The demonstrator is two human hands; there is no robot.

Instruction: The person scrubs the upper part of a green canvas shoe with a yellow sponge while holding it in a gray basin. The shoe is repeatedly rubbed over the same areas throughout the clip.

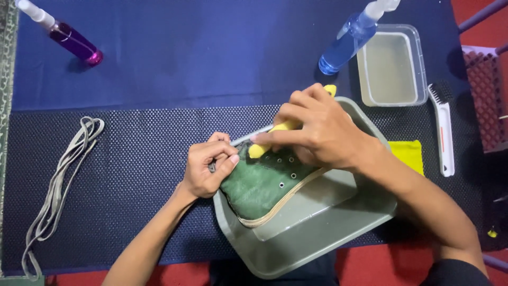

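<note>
Grey plastic tray [296, 249] holds green suede shoe [259, 185]; right hand [323, 132] grips yellow brush [280, 130].

spray bottles [76, 41]: 2; trays [317, 233]: 2; shoe [264, 185]: 1; brushes [443, 132]: 2; laces [58, 185]: 1 bundle

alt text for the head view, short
Over a grey tray, a person's left hand steadies a green canvas shoe while the right hand presses a yellow brush against it. Grey laces, two spray bottles, a clear tub and a white brush lie around.
</note>
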